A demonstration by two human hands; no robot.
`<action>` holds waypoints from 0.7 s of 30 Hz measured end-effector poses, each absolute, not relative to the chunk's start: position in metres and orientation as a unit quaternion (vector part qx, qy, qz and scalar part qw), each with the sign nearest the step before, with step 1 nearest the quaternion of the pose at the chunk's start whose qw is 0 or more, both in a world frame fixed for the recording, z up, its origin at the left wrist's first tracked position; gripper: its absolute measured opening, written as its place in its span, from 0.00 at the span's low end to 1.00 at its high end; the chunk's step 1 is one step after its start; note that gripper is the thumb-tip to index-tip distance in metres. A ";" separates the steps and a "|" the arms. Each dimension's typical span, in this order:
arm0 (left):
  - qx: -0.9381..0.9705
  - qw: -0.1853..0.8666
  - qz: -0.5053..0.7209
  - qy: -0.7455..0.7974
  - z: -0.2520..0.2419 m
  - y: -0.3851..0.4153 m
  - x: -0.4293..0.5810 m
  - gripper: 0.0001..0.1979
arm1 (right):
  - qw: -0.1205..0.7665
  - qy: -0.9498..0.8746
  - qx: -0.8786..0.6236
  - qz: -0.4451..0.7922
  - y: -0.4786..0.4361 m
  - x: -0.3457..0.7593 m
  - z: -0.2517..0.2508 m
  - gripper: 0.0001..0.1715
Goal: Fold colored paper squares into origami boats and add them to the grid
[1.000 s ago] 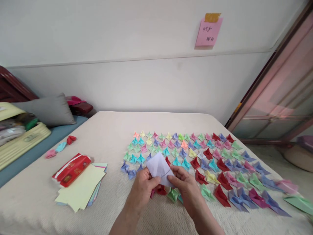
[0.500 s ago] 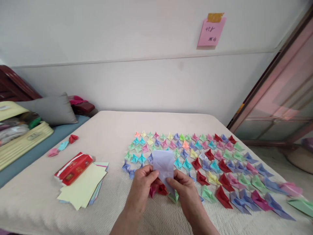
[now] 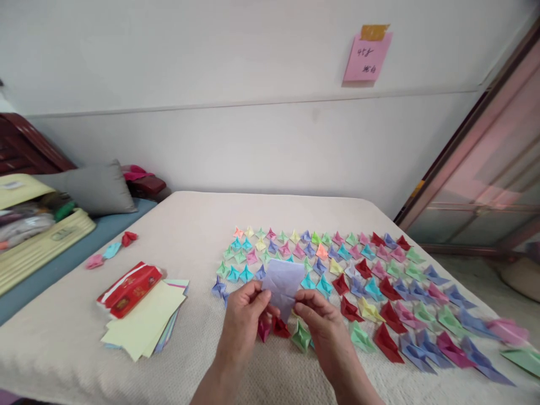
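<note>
A partly folded sheet of lavender paper (image 3: 283,284) is held up between both hands, with creases showing on its face and its lower end narrowing. My left hand (image 3: 247,309) pinches its left edge between thumb and fingers. On the opposite edge, my right hand (image 3: 318,315) grips the paper the same way. Below and behind the hands lie folded paper boats, among them a green one (image 3: 301,336) and a dark red one (image 3: 280,327). Rows of more boats in many colours spread to the right, and the hands hide some of them.
A stack of pale yellow and coloured paper (image 3: 147,320) lies at left, with a red tissue pack (image 3: 130,289) on it. Small folded pieces, one red (image 3: 129,238), sit beyond. A grey cushion (image 3: 103,188) and open cream case (image 3: 54,242) are farther left. A pink note (image 3: 368,59) hangs on the wall.
The lavender paper has tilted and its lower end now looks more pointed. My right fingers have shifted from its lower front to its right edge.
</note>
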State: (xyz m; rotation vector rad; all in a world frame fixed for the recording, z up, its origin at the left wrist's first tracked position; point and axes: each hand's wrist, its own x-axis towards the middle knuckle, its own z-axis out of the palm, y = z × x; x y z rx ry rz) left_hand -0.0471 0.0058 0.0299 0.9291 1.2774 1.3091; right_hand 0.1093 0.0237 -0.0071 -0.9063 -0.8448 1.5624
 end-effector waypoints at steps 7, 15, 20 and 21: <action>0.462 0.431 0.596 0.496 0.034 0.001 -0.054 0.08 | 0.596 -0.384 -0.353 0.611 0.015 0.103 0.000 0.37; 0.583 0.296 0.559 0.510 0.032 -0.001 -0.056 0.16 | 0.582 -0.423 -0.318 0.618 0.012 0.112 -0.005 0.26; 0.629 0.256 0.537 0.501 0.034 -0.001 -0.058 0.13 | 0.570 -0.433 -0.349 0.605 0.018 0.115 -0.006 0.10; 0.635 0.254 0.531 0.501 0.035 -0.001 -0.058 0.11 | 0.574 -0.433 -0.355 0.597 0.019 0.115 -0.006 0.08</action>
